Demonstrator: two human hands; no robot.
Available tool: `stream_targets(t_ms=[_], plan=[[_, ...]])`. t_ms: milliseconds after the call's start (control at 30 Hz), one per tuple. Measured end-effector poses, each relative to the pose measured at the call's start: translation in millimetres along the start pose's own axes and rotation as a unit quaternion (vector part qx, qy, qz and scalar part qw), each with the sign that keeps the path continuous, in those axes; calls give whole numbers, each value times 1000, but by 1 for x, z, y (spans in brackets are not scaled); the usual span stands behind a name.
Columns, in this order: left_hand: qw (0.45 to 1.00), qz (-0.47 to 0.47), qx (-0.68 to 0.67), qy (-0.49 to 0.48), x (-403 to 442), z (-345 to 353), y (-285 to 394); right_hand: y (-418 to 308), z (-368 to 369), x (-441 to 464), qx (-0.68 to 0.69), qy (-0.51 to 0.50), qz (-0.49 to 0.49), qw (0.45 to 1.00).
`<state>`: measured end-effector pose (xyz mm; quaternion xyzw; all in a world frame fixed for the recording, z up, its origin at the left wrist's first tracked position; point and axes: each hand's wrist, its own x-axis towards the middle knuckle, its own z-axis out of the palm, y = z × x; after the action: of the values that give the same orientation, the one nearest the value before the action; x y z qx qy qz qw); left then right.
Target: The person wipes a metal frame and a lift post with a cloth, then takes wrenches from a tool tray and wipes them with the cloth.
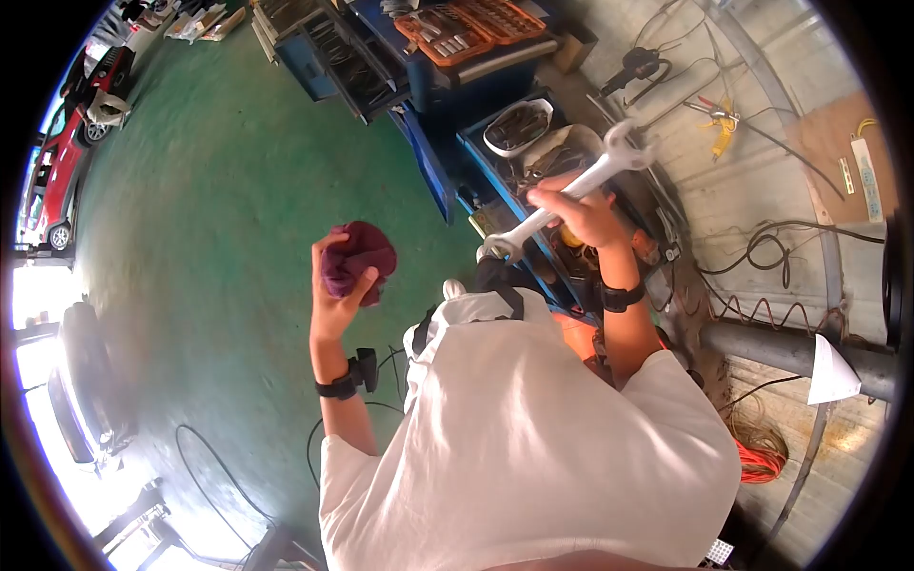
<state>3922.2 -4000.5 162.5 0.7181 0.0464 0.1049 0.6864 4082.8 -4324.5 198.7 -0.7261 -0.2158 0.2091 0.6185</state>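
My left hand [333, 295] is closed around a bunched dark red cloth [359, 255], held out over the green floor. In my right hand [586, 214] lies a large silver combination wrench [595, 178], gripped near the middle of its shank. Its open jaw points up and right, while the ring end [503, 247] points down and left. Beneath the wrench is an open blue drawer [495, 157] of a tool cabinet. Inside the drawer sit a white tray [519, 127] of dark metal parts and other loose tools.
An orange socket set case [466, 29] lies open on the blue cabinet. Another open drawer [352, 62] holds tools. Cables and a yellow-handled tool [724, 128] hang along the right wall. Hoses [219, 466] trail over the green floor [238, 190]. A red car [62, 171] stands far left.
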Motion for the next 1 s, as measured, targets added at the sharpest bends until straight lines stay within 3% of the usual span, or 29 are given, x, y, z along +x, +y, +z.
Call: stream_targets(t_ms=[33,100,167,233,300,367,400,433,467,533,633,700,733,833,900,933,1000], plan=[[997,2,-73,-15,2,12,7,-4,5,0,-12,-17,13,1000],[995,54,-63,-64,13,36,4,1,16,8,-71,-123,55,988],[989,36,-102,-103,19,59,11,-8,39,11,-137,-162,55,976],[987,67,-80,-121,26,74,20,16,63,24,-315,-195,-120,921],[989,67,-58,-122,27,80,21,11,79,20,-356,-219,-91,904],[989,60,-126,-51,27,88,23,16,93,19,-404,-210,-101,885],[988,24,-148,-49,27,84,23,13,98,22,-396,-224,-36,890],[992,56,-90,-65,29,72,15,20,106,24,-397,-221,-34,890],[992,90,-34,-78,31,60,7,34,115,26,-345,-160,-158,911],[986,136,-61,-79,29,59,18,18,116,25,-295,-101,-285,907],[982,110,-149,-28,29,60,26,5,113,22,-218,-143,-246,934],[969,99,-222,33,32,70,28,55,123,27,-309,-188,-114,925],[962,80,-252,63,31,77,30,53,125,26,-305,-193,-115,925],[951,83,-277,114,38,86,27,37,116,38,-151,-140,1,979],[946,80,-236,208,42,90,28,20,113,47,-106,-140,-17,984],[948,127,-158,246,46,93,33,12,112,50,-58,-136,-29,989],[944,149,-92,279,50,102,40,2,117,52,-46,-102,-71,991]])
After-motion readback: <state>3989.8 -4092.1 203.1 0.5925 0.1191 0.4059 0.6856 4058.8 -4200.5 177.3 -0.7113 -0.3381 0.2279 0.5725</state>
